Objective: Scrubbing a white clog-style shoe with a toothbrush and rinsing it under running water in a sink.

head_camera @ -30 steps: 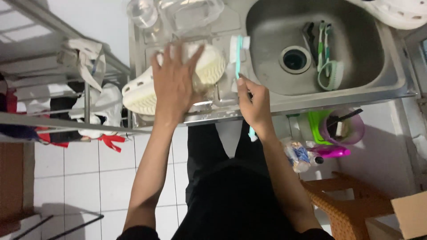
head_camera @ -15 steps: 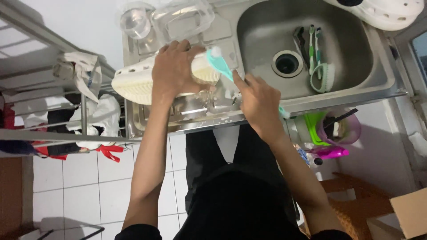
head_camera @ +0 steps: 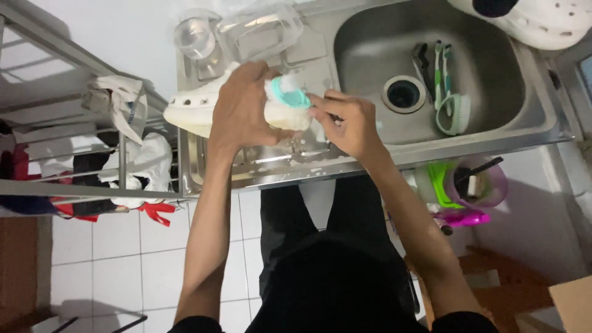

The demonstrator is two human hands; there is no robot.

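Left hand (head_camera: pixel 246 108) grips the white shoe (head_camera: pixel 197 108) over the drainboard (head_camera: pixel 246 166); right hand (head_camera: pixel 348 123) presses a teal brush (head_camera: pixel 290 95) on it.

A stainless steel sink unit (head_camera: pixel 530 139) serves as the tabletop, with its basin (head_camera: pixel 370 55) taking up the right part. Inside the basin, just right of the round drain (head_camera: pixel 402 94), lie a green scrubbing brush (head_camera: pixel 453 114) and two toothbrushes (head_camera: pixel 441 61). Left of the basin, on the wet ribbed draining board (head_camera: pixel 265 166), stand an upturned glass (head_camera: pixel 194 38) and a clear plastic container (head_camera: pixel 262 31).
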